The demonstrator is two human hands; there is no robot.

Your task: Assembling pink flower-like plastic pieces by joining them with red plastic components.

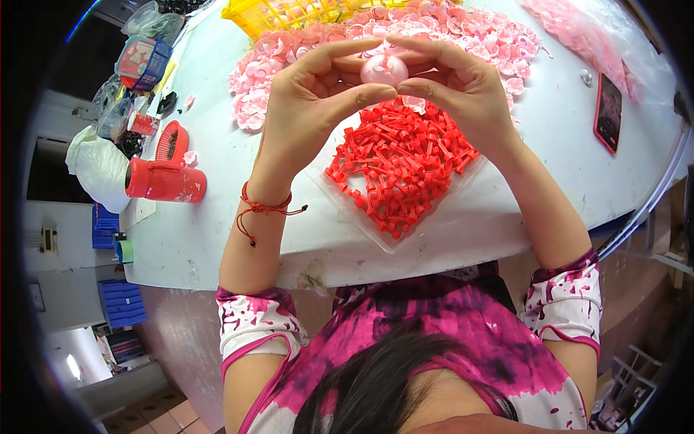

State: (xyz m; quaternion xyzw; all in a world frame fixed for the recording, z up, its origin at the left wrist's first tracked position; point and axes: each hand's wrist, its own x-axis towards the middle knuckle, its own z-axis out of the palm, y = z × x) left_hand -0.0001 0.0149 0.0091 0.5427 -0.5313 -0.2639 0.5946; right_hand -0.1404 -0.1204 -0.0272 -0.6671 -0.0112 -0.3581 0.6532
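Between my two hands, above the far side of a clear tray, is a small round pale pink plastic piece. My left hand pinches it from the left, thumb and fingers curled about its edge. From the right my right hand grips the same piece, and the two thumbs nearly meet in front of it. Below the hands a heap of small red plastic parts lies in the clear tray. Behind them spreads a large pile of pink and white cup-shaped plastic pieces.
A yellow basket stands at the back. On the left are a red flask-like container, a red oval basket and a white plastic bag. To the right lie a phone and clear plastic bags.
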